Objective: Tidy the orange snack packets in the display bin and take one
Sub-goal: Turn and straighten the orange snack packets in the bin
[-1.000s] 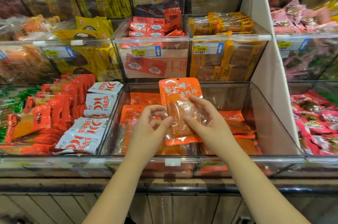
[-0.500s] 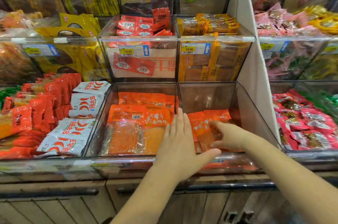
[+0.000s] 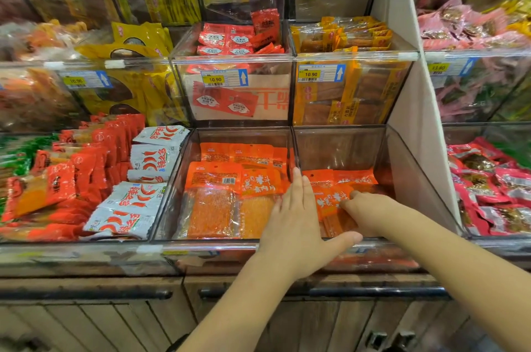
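Shop shelving, clear display bin [image 3: 417, 179], two compartments. Right hand [image 3: 366, 209] was in the right compartment, fingers curled onto the front orange packet [image 3: 330, 203]; thumb hidden. Left hand [image 3: 298, 219] lay flat, fingers straight, over the central divider. More orange packets [image 3: 214, 179] lay stacked in the left compartment. White chilli packets [image 3: 129, 202] filled the neighbouring bin on the left.

We're seeing glossy, crinkly plastic film on the orange snack packets [image 3: 212, 179], shiny clear hard plastic on the display bin [image 3: 339, 147], paper price labels [image 3: 224, 78] above, a matt white divider panel [image 3: 413, 110], and dull, rough-grained wood on the cabinet [image 3: 115, 320] below.
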